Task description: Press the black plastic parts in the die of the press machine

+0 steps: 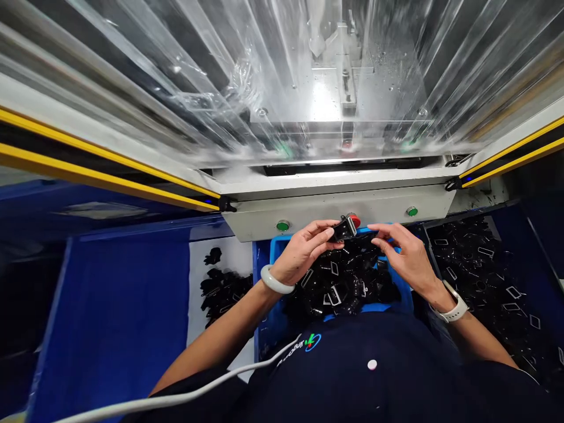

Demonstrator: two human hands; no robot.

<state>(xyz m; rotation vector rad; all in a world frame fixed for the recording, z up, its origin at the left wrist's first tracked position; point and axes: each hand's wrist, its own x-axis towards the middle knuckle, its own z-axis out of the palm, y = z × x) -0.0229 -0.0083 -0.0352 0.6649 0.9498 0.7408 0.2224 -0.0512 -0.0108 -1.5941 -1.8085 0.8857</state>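
Note:
My left hand (304, 247), with a pale bracelet at its wrist, is closed on a glossy black plastic part (343, 230) that has a silver rectangular rim at its right end. To the right of this part hovers my right hand (405, 255), its fingers curved and the fingertips apart from the thumb, with nothing visible between them. A white watch band circles that wrist. Below both hands stands a blue bin (274, 249) filled with similar black parts (335, 282), several showing silver rectangular rims.
A machine panel (317, 211) ahead carries two green buttons (282, 225) (412, 211) and a partly covered red button (355, 220). Behind it, clear plastic (211, 88) encloses a metal fixture (346, 88). More black parts lie left (224, 291) and right (493, 282). Yellow-edged bars (110, 170) flank the opening.

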